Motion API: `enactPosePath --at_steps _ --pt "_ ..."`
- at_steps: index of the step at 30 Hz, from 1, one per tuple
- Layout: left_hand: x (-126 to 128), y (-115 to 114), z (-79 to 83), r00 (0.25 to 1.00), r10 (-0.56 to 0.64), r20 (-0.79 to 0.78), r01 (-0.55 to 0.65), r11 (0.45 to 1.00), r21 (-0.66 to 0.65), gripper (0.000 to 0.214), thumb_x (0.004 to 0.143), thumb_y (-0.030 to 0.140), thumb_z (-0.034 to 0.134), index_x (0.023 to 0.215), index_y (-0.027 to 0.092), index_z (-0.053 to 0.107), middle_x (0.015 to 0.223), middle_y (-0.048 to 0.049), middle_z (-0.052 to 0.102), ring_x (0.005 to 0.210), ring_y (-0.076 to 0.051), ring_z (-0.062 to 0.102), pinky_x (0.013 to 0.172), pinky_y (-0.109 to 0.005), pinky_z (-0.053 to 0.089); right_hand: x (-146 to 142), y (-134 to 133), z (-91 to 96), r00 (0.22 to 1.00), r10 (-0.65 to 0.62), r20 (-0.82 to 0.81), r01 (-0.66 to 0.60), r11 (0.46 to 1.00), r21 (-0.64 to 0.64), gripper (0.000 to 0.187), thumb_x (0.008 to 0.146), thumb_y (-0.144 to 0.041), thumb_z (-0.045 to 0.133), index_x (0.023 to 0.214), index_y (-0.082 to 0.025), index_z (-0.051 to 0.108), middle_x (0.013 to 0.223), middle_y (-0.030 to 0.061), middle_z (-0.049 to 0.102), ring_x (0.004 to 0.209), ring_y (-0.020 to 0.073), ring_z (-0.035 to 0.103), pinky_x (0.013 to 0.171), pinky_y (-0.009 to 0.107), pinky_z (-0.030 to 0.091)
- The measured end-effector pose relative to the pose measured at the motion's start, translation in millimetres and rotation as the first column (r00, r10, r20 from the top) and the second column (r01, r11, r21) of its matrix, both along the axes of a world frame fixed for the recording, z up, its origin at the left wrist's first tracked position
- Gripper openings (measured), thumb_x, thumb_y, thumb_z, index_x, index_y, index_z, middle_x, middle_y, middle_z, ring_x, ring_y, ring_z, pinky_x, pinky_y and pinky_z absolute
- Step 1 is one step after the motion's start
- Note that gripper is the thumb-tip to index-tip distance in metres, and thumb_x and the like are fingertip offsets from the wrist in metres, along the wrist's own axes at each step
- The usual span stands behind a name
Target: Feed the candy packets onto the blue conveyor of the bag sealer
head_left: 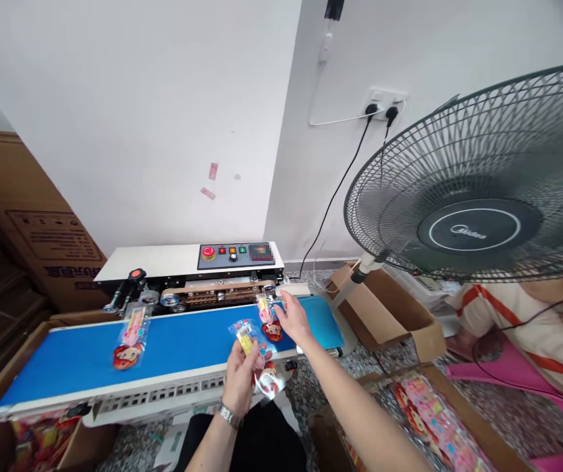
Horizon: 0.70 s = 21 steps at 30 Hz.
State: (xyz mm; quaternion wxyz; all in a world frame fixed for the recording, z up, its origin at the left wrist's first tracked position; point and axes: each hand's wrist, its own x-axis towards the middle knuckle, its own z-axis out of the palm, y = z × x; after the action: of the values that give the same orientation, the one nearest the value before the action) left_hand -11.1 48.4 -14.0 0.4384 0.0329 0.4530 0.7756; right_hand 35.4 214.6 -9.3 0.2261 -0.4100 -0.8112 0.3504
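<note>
Over at the blue belt [187,344], I count three clear packets: one in the hand, two lying on the belt. The left hand [240,375] pinches the held packet [244,332] between thumb and fingers. Taking that hand as the clock's centre, the near packet [264,309] lies at one o'clock, just beside the right hand [293,320], which is half open, fingers curved; I can't tell whether it touches. The far packet [135,326] lies between nine and ten. One fan [468,224] stands at two o'clock; two black plugs [371,111] show towards one.
</note>
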Motion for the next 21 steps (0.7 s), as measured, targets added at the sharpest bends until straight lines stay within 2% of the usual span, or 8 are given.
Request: enactPosePath --at_steps 2,4,5,6,10,14,18,21 --pt "-1 1 2.3 0.999 0.033 0.023 -0.035 0.998 0.060 0.038 0.070 0.042 0.067 0.098 0.018 0.060 0.096 -0.0087 0.068 0.087 -0.022 0.064 0.075 -0.032 0.049 7 -20 3.6 0.978 0.143 -0.149 -0.158 0.983 -0.096 0.036 0.081 -0.032 0.051 0.114 -0.019 0.052 0.105 0.0077 0.062 0.088 0.0177 0.061 0.076 0.030 0.049" --pt "-1 1 1.6 0.999 0.050 0.010 -0.051 0.992 0.113 0.037 0.072 0.042 0.065 0.098 0.016 0.063 0.102 -0.0097 0.067 0.094 -0.022 0.062 0.083 -0.032 0.046 16 -42 6.0 0.926 0.280 -0.253 -0.336 0.917 -0.215 0.035 0.081 -0.036 0.053 0.112 -0.020 0.053 0.099 0.0052 0.064 0.088 0.0168 0.062 0.075 0.029 0.051" --pt "-2 1 0.3 0.999 0.048 -0.006 -0.047 0.992 0.121 0.036 0.072 0.041 0.065 0.097 0.016 0.064 0.102 -0.0100 0.067 0.095 -0.023 0.061 0.084 -0.032 0.045 20 -53 6.7 0.906 0.317 -0.279 -0.387 0.888 -0.249 0.035 0.080 -0.037 0.055 0.111 -0.021 0.053 0.098 0.0044 0.064 0.088 0.0167 0.062 0.075 0.029 0.051" --pt "-2 1 -1.4 0.999 0.040 -0.024 -0.037 0.993 0.112 0.035 0.071 0.040 0.066 0.095 0.015 0.065 0.100 -0.0101 0.068 0.094 -0.023 0.061 0.083 -0.032 0.045 24 -62 7.2 0.898 0.330 -0.291 -0.407 0.874 -0.264 0.036 0.078 -0.036 0.058 0.111 -0.021 0.053 0.099 0.0043 0.064 0.088 0.0167 0.062 0.075 0.029 0.051" --pt "-1 -1 -7.3 0.990 0.030 -0.136 -0.024 0.999 0.041 0.031 0.073 0.040 0.064 0.089 0.014 0.067 0.094 -0.0096 0.068 0.088 -0.021 0.061 0.078 -0.029 0.046 29 -81 7.6 0.904 0.268 -0.335 -0.366 0.888 -0.279 0.029 0.079 -0.034 0.058 0.104 -0.020 0.054 0.099 0.0048 0.064 0.087 0.0168 0.062 0.077 0.030 0.051" --pt "-1 -2 -5.6 0.973 0.082 -0.214 -0.070 0.996 0.061 0.028 0.072 0.036 0.067 0.092 0.016 0.065 0.092 -0.0066 0.066 0.085 -0.018 0.059 0.076 -0.027 0.045 32 -81 7.6 0.906 0.260 -0.335 -0.379 0.851 -0.364 0.029 0.081 -0.034 0.056 0.106 -0.020 0.051 0.080 0.0008 0.063 0.068 0.0137 0.062 0.061 0.025 0.051" --pt "-4 -2 -4.2 0.983 0.134 -0.130 -0.123 0.989 0.083 0.023 0.069 0.032 0.070 0.085 0.017 0.063 0.082 -0.0037 0.065 0.075 -0.015 0.059 0.069 -0.025 0.045 40 -81 3.9 0.883 0.330 -0.335 -0.445 0.816 -0.370 0.026 0.082 -0.030 0.055 0.107 -0.021 0.052 0.076 -0.0003 0.062 0.069 0.0138 0.061 0.063 0.025 0.050" --pt "-6 0 -5.8 0.986 0.162 -0.036 -0.160 0.986 0.055 0.021 0.066 0.031 0.072 0.074 0.016 0.060 0.069 -0.0005 0.061 0.065 -0.013 0.058 0.062 -0.024 0.045 47 -87 0.9 0.891 0.337 -0.304 -0.428 0.847 -0.316 0.044 0.082 -0.022 0.052 0.125 -0.023 0.041 0.081 -0.0001 0.061 0.069 0.0131 0.061 0.065 0.027 0.051"
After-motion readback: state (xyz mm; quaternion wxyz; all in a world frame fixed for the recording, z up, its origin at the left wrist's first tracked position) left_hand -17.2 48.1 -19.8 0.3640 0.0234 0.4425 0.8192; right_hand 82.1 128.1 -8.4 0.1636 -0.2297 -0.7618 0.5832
